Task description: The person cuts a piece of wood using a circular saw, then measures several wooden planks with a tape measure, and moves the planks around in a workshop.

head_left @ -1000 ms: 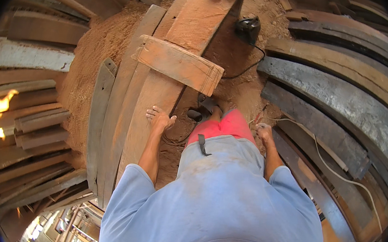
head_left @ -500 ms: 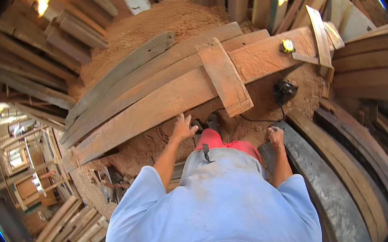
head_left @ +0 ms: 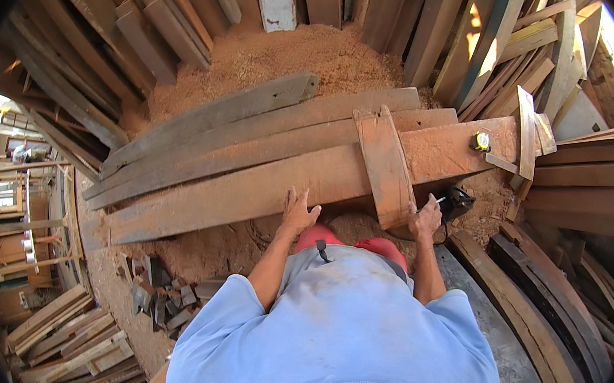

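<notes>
My left hand (head_left: 298, 211) has its fingers apart beside the near edge of a long, thick wooden beam (head_left: 262, 193); I cannot tell whether it touches the wood. My right hand (head_left: 424, 220) is closed, with a thin white stick (head_left: 440, 199) poking up from its fingers. It sits next to the near end of a short board (head_left: 383, 166) that lies crosswise on the beam. A yellow tape measure (head_left: 481, 141) rests farther right on the beam, near a wooden square (head_left: 501, 162). Behind my right hand a dark power tool (head_left: 458, 202) with a cord is on the ground.
Several long planks (head_left: 253, 137) lie behind the beam, before a heap of sawdust (head_left: 314, 56). Upright timbers (head_left: 385, 13) line the back. Curved boards (head_left: 525, 319) lie at my right. Wood offcuts (head_left: 169, 297) and a wooden frame (head_left: 27, 218) are at left.
Both hands have moved forward toward the beam. My right hand has come from beside the grey board to the short board's end. The whole view has shifted.
</notes>
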`<state>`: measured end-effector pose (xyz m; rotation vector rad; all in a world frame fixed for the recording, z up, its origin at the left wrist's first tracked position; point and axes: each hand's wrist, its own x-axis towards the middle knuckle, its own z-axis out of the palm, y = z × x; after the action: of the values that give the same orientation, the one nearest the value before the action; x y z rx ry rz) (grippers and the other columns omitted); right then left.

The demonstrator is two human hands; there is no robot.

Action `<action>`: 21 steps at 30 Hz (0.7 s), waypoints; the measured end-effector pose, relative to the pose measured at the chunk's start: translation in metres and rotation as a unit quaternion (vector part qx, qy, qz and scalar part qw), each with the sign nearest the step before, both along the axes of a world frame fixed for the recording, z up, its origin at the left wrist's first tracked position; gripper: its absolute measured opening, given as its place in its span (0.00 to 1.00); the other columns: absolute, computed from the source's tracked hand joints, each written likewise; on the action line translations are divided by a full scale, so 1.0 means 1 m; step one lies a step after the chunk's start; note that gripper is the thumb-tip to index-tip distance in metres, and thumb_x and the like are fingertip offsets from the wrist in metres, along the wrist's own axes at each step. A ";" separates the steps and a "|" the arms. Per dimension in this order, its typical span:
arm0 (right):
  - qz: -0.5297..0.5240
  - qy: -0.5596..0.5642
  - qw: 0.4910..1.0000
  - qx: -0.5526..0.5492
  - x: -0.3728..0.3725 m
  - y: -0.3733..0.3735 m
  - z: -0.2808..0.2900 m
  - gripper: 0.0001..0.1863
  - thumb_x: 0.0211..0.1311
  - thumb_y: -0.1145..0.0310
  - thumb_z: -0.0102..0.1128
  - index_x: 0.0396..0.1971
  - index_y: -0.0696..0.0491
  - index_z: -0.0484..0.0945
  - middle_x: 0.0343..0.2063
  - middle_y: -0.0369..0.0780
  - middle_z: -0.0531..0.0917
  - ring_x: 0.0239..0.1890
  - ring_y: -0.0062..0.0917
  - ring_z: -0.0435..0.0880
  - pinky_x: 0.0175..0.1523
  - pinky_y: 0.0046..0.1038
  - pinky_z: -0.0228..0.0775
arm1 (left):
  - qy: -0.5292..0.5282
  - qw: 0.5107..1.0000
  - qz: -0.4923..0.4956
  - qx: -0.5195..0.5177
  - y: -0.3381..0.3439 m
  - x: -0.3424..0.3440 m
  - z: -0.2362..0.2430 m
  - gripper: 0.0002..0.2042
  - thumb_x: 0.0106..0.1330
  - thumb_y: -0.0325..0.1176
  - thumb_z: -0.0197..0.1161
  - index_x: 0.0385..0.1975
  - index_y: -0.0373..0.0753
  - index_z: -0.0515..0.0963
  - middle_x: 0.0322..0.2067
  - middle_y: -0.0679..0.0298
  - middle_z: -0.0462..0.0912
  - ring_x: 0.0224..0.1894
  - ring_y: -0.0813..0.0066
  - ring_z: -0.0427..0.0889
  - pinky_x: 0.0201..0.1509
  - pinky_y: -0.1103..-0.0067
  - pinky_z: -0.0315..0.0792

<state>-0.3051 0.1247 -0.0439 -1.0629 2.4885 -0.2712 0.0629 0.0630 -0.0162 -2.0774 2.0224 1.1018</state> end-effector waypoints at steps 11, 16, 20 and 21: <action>0.067 0.103 0.992 -0.007 0.059 -0.102 -0.033 0.41 0.54 0.50 0.73 0.62 0.57 0.68 0.53 0.57 0.79 0.55 0.54 0.78 0.59 0.48 0.71 | -0.066 0.990 -0.122 0.017 -0.150 0.074 -0.028 0.48 0.61 0.57 0.65 0.76 0.39 0.49 0.75 0.35 0.37 0.78 0.37 0.36 0.77 0.47 0.32; 0.134 0.081 0.987 0.023 0.046 -0.110 -0.034 0.26 0.47 0.54 0.77 0.37 0.59 0.78 0.39 0.53 0.80 0.43 0.54 0.80 0.47 0.48 0.72 | -0.023 0.979 -0.129 0.153 -0.156 0.118 -0.049 0.54 0.61 0.66 0.61 0.78 0.44 0.39 0.77 0.44 0.33 0.78 0.38 0.32 0.74 0.39 0.29; 0.138 -0.003 0.985 0.103 0.030 -0.109 -0.047 0.50 0.52 0.50 0.73 0.68 0.66 0.61 0.63 0.63 0.69 0.64 0.55 0.72 0.65 0.46 0.66 | -0.015 0.982 -0.132 0.131 -0.153 0.124 -0.064 0.51 0.64 0.63 0.58 0.78 0.42 0.39 0.77 0.41 0.33 0.77 0.35 0.32 0.73 0.39 0.23; 0.137 -0.007 0.979 0.153 0.044 -0.121 -0.035 0.55 0.54 0.48 0.71 0.71 0.68 0.54 0.66 0.64 0.65 0.67 0.55 0.68 0.69 0.46 0.61 | -0.021 0.981 -0.129 0.141 -0.153 0.126 -0.065 0.51 0.64 0.63 0.58 0.78 0.40 0.39 0.77 0.40 0.33 0.78 0.36 0.32 0.73 0.39 0.24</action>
<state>-0.2615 0.0037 -0.0786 -1.2422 2.2393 0.1819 0.1888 -0.0897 -0.0810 -1.6383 1.9155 1.2026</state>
